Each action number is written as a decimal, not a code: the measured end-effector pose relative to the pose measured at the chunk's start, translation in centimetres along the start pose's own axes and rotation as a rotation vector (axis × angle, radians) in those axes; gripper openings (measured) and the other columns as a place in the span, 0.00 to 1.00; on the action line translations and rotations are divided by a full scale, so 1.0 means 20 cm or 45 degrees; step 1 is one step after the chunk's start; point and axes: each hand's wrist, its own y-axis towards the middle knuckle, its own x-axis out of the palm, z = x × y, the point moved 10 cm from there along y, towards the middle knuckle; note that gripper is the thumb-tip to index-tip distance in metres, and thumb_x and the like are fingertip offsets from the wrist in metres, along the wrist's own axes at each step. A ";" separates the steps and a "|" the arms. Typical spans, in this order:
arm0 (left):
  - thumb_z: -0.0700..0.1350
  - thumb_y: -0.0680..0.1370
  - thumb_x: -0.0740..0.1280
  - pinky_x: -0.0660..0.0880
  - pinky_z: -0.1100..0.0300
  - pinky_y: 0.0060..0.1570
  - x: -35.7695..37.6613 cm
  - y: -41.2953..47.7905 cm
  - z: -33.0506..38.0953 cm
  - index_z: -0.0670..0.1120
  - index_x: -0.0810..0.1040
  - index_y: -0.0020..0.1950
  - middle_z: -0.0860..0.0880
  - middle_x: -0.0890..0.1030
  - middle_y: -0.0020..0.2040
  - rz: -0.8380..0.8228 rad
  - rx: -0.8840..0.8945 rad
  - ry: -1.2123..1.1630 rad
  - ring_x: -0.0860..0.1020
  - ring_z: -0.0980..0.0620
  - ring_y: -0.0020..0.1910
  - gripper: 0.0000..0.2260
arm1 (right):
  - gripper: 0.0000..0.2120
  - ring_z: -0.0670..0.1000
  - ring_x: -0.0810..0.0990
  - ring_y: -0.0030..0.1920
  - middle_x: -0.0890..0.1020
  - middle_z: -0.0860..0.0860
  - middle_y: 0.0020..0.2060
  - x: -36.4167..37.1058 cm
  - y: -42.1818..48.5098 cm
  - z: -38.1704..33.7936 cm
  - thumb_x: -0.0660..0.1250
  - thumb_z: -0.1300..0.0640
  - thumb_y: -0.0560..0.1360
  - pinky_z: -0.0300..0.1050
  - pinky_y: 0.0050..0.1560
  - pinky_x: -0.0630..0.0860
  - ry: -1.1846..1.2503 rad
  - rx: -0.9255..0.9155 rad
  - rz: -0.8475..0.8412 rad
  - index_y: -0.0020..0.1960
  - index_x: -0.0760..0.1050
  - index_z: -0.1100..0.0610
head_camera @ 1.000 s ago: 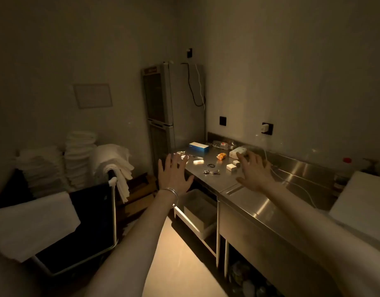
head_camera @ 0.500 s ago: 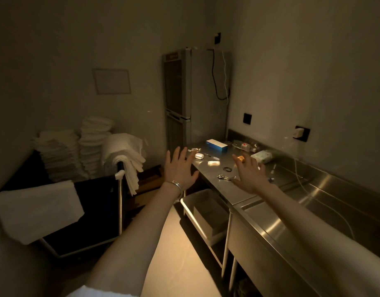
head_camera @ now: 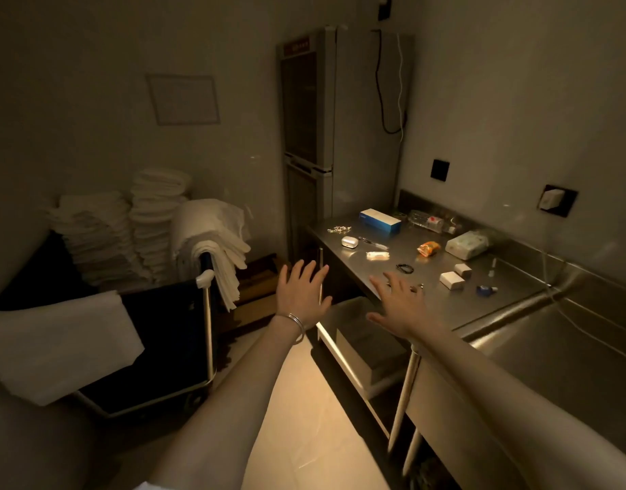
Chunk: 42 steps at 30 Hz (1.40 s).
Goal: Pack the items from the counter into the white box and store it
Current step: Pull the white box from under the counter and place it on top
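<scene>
The view has swung a little to the left since half a second ago, so the steel counter [head_camera: 403, 256] now sits more to the right of the frame and the tall fridge [head_camera: 325, 136] stands near the top middle. Both hands are out in front with nothing in them. The left hand [head_camera: 302, 291] is in the middle of the frame, fingers spread, with a bracelet [head_camera: 293, 321] on the wrist. The right hand [head_camera: 400, 305] is just beside it, over the near edge of the counter, fingers spread too. The white box [head_camera: 366, 343] is on the low shelf under the counter, below the right hand. On the counter lie a blue box [head_camera: 379, 221], an earbud case [head_camera: 349, 241], an orange packet [head_camera: 428, 248] and a pack of tissues [head_camera: 466, 245]. Stacks of white towels [head_camera: 156, 221] are at the middle left.
</scene>
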 end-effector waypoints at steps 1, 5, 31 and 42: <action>0.58 0.76 0.58 0.49 0.45 0.74 0.04 0.04 -0.06 0.54 0.54 0.73 0.49 0.58 0.75 -0.022 0.007 0.010 0.53 0.47 0.75 0.27 | 0.39 0.57 0.51 0.75 0.51 0.54 0.76 0.04 0.06 -0.04 0.64 0.40 0.72 0.64 0.71 0.54 -0.003 0.000 -0.006 0.75 0.47 0.47; 0.58 0.76 0.57 0.49 0.44 0.74 0.15 0.24 -0.33 0.54 0.55 0.73 0.48 0.58 0.75 -0.072 0.058 0.016 0.52 0.46 0.75 0.27 | 0.37 0.56 0.50 0.75 0.51 0.53 0.76 0.13 0.31 -0.13 0.62 0.40 0.73 0.65 0.71 0.52 0.007 0.040 -0.026 0.75 0.47 0.46; 0.57 0.76 0.58 0.50 0.45 0.73 1.08 1.16 -0.65 0.54 0.57 0.72 0.48 0.60 0.74 -0.406 0.276 -0.086 0.54 0.46 0.74 0.26 | 0.33 0.57 0.55 0.74 0.55 0.54 0.74 0.72 1.35 -0.04 0.60 0.41 0.75 0.59 0.70 0.57 -0.029 0.237 -0.303 0.75 0.51 0.47; 0.56 0.76 0.59 0.49 0.45 0.74 1.36 1.51 -0.68 0.53 0.58 0.72 0.48 0.60 0.74 -0.494 0.465 -0.138 0.54 0.46 0.75 0.25 | 0.33 0.58 0.60 0.71 0.60 0.55 0.72 0.91 1.65 0.06 0.60 0.43 0.76 0.57 0.68 0.60 0.004 0.385 -0.366 0.75 0.49 0.48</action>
